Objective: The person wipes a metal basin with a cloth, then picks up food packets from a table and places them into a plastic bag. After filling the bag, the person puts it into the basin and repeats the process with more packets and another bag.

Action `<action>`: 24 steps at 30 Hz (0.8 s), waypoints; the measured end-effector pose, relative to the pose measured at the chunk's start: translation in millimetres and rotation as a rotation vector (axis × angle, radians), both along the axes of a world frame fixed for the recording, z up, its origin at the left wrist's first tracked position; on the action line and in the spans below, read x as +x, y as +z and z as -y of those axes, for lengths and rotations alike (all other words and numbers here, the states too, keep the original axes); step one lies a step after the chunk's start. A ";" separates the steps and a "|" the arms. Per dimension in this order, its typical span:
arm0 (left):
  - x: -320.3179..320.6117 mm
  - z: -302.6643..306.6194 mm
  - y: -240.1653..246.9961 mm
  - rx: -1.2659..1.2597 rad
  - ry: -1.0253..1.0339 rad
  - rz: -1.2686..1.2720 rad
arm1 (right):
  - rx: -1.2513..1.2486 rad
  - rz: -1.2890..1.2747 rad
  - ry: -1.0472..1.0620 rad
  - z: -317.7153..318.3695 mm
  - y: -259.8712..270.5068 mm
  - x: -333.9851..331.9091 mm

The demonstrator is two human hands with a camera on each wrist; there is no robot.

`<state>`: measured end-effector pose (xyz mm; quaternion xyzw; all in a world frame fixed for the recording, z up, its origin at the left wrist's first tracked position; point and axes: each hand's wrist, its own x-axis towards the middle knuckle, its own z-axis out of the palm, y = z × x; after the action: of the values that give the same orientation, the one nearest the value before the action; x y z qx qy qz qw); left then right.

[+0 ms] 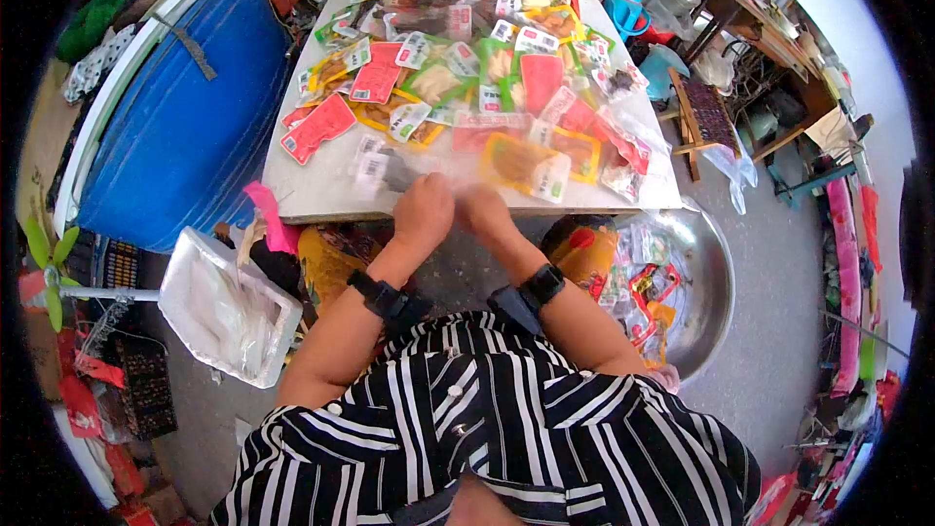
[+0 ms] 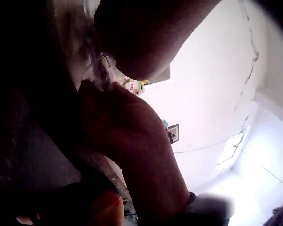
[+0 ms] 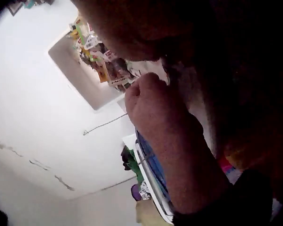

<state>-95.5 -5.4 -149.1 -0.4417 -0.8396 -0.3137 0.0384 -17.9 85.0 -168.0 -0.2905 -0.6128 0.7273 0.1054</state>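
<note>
A clear plastic packet with dark contents (image 1: 397, 173), blurred in the head view, lies at the table's front edge with a white label on its left end. My left hand (image 1: 427, 206) grips the packet's near end, its fingers curled, as the right wrist view also shows of the left hand (image 3: 153, 106). Close beside it, the right hand (image 1: 484, 209) is curled too. In the left wrist view the fingertips of the right hand (image 2: 122, 117) pinch at the clear plastic (image 2: 101, 70). Shadow hides most of the fingers in both wrist views.
Many food packets spread over the white table (image 1: 317, 190), among them red packets (image 1: 319, 127) and a yellow-edged packet (image 1: 526, 168). To the right on the floor stands a metal basin (image 1: 716, 282) with packets inside. A white foam box (image 1: 200, 282) and a blue tub (image 1: 175, 127) are at left.
</note>
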 end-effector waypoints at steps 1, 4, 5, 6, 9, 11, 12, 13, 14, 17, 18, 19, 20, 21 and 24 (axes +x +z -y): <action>-0.3 1.0 -1.7 0.021 -0.013 0.007 | 0.079 0.032 0.092 1.3 0.5 -6.1; 0.9 8.0 -3.3 0.061 -0.031 0.039 | 0.768 -0.052 0.088 -2.9 -36.3 -23.8; 2.8 10.7 -0.1 0.061 -0.025 0.056 | 0.828 -0.049 0.057 -3.8 -38.6 -27.2; 3.7 12.8 1.5 0.062 -0.018 0.072 | 0.827 -0.017 0.099 -3.6 -37.5 -28.5; 2.4 15.7 -12.8 0.103 -0.047 0.080 | 0.727 0.099 0.228 -3.4 -31.8 -26.3; 0.3 18.9 -15.4 0.144 -0.102 0.087 | 0.528 0.187 0.318 3.6 -1.8 -25.2; -1.1 20.7 -16.5 0.164 -0.128 0.090 | 0.527 0.144 0.377 2.7 -2.6 -23.7; -2.3 22.9 -18.0 0.138 -0.128 0.109 | 0.525 0.100 0.436 1.0 -4.1 -21.6; -3.6 25.3 -19.3 0.112 -0.126 0.128 | 0.523 0.054 0.495 -1.1 -5.9 -20.2; 1.2 33.8 -8.9 0.159 -0.151 -0.066 | 0.506 -0.040 0.475 -10.5 -24.6 -16.9; 3.5 36.4 -4.5 0.196 -0.164 -0.172 | 0.482 0.016 0.416 -10.5 -23.6 -13.0; 3.4 38.7 -4.2 0.142 -0.196 -0.205 | 0.457 0.071 0.357 -8.4 -23.2 -7.3; 2.1 41.9 -4.3 0.087 -0.228 -0.238 | 0.432 0.126 0.297 -5.1 -23.1 -2.4; 1.1 44.9 -4.8 0.032 -0.260 -0.270 | 0.280 0.132 0.240 -0.8 -23.5 1.8; 2.1 49.5 -16.6 -0.093 -0.232 -0.370 | -0.140 0.113 0.094 12.8 -19.5 14.9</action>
<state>-93.4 -54.9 -165.7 -0.5865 -0.7755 -0.1906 0.1351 -3.0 72.2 -187.5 -0.3085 -0.5784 0.7550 0.0160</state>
